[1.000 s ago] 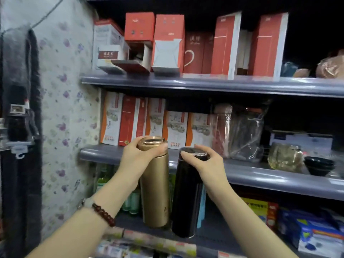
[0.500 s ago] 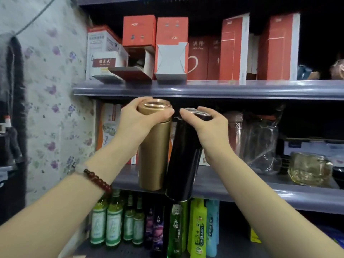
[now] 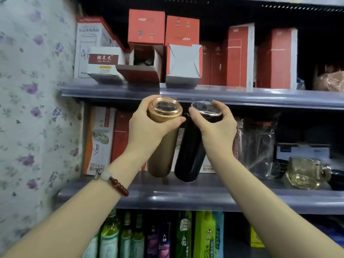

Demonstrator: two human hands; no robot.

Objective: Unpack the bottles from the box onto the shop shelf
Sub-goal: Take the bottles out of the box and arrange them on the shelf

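Observation:
My left hand point(image 3: 149, 125) grips the top of a tall gold bottle point(image 3: 162, 151). My right hand point(image 3: 216, 127) grips the top of a tall black bottle point(image 3: 189, 155). Both bottles hang side by side, nearly touching, with their bases just above the grey middle shelf point(image 3: 167, 196). Their tops sit just below the front lip of the upper shelf point(image 3: 260, 97). An open red box point(image 3: 145, 58) with its flap down stands on the upper shelf above my left hand.
Red and white cartons fill the upper shelf. Boxes stand at the back of the middle shelf, with plastic-wrapped glassware point(image 3: 256, 146) and a glass mug point(image 3: 307, 174) to the right. Green bottles point(image 3: 119, 237) and pouches line the shelf below. A floral wall point(image 3: 33, 108) closes the left side.
Both hands have lifted the bottles from the lower shelf level up in front of the middle shelf. The bottles stay side by side in the same grips.

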